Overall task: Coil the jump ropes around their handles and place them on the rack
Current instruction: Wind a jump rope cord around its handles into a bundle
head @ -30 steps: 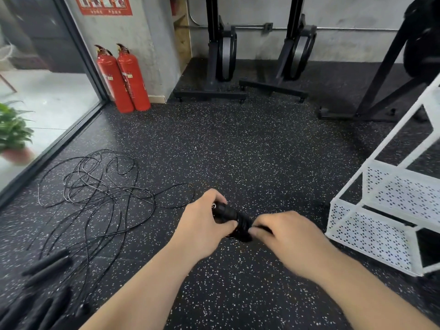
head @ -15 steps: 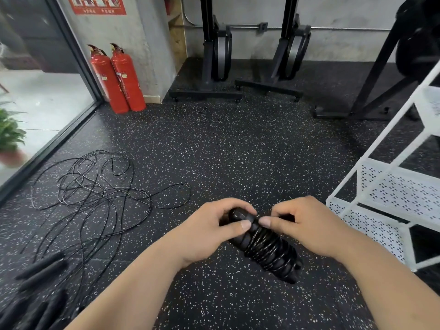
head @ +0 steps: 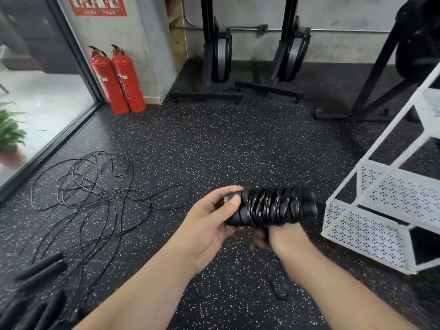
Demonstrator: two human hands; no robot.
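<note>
At the far left a potted plant (head: 10, 136) stood beyond the glass wall (head: 47, 110), and on the speckled black floor (head: 214, 151) below it several spare black handles (head: 40, 270) lay together at the lower left corner. Just right of them a tangle of loose ropes (head: 95, 194) sprawled across the floor, uncoiled. Behind the tangle, two red fire extinguishers (head: 119, 79) stood side by side against the wall. In the middle, the left hand (head: 209, 225) gripped the left end of the coiled jump rope (head: 271, 206), thumb laid over the top and fingers wrapped behind it. That rope was wound in tight black loops round its two handles and was held level in the air above the floor, close to the rack's lowest shelf but not on it. The right hand (head: 283, 239) sat against the underside of the coil with its fingers curled; they were blurred and partly hidden, so I could not tell what they had hold of. Black gym machines (head: 219, 55) stood along the back wall. At the right, the white rack (head: 381, 210) with its perforated shelves stood on the floor.
</note>
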